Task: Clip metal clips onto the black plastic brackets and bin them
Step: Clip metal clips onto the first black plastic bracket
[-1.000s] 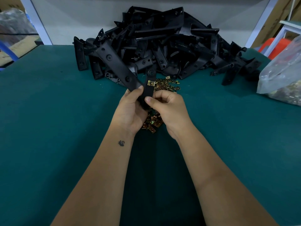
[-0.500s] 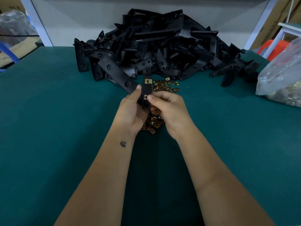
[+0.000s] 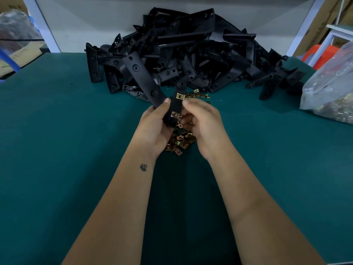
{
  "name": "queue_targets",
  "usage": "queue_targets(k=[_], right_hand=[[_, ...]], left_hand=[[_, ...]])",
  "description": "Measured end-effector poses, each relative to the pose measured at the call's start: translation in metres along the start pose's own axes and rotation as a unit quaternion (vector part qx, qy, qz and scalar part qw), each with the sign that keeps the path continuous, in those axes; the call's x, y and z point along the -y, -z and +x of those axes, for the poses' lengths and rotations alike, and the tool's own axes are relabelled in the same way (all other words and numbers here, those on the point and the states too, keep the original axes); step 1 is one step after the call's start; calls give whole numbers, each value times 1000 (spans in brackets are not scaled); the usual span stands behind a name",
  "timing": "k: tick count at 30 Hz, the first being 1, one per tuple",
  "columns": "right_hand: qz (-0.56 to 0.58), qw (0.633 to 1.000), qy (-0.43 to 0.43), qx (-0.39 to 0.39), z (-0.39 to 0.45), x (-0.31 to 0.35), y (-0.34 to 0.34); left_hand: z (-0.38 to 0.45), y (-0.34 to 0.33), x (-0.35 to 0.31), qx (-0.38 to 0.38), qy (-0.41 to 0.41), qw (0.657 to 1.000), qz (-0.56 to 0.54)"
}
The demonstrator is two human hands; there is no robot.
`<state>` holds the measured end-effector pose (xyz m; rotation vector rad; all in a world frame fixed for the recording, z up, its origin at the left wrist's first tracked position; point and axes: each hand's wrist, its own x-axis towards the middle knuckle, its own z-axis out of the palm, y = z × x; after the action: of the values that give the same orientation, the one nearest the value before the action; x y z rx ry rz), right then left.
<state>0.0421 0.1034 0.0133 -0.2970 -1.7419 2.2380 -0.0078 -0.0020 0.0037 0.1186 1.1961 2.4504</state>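
Observation:
My left hand (image 3: 154, 127) grips a black V-shaped plastic bracket (image 3: 141, 73) at its bend, above the green table (image 3: 57, 150). The bracket's right arm carries two brass metal clips, an upper clip (image 3: 180, 96) and a lower clip (image 3: 175, 114). My right hand (image 3: 206, 127) sits just right of that arm with its fingers curled and its thumb near the upper clip. Whether it holds anything is hidden. A heap of loose clips (image 3: 179, 142) lies on the table under both hands.
A big pile of black brackets (image 3: 191, 54) fills the back of the table, with more loose clips (image 3: 198, 95) in front of it. A clear plastic bag of clips (image 3: 332, 92) lies at the right edge. A white wall stands behind.
My right hand pressed the lower clip onto the bracket and has drawn back slightly to the right, so that clip now shows. My left hand has kept hold of the bracket.

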Motion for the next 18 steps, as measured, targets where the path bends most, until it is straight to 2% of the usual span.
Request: queue_targets(k=[4,18], right_hand=[[26,999,15,-44,3,1,8],[20,998,22,-54,2,-1,7]], left_hand=[[-1,1,-3,-2,7,1000,1],[-2,4,-4,43,2,999,29]])
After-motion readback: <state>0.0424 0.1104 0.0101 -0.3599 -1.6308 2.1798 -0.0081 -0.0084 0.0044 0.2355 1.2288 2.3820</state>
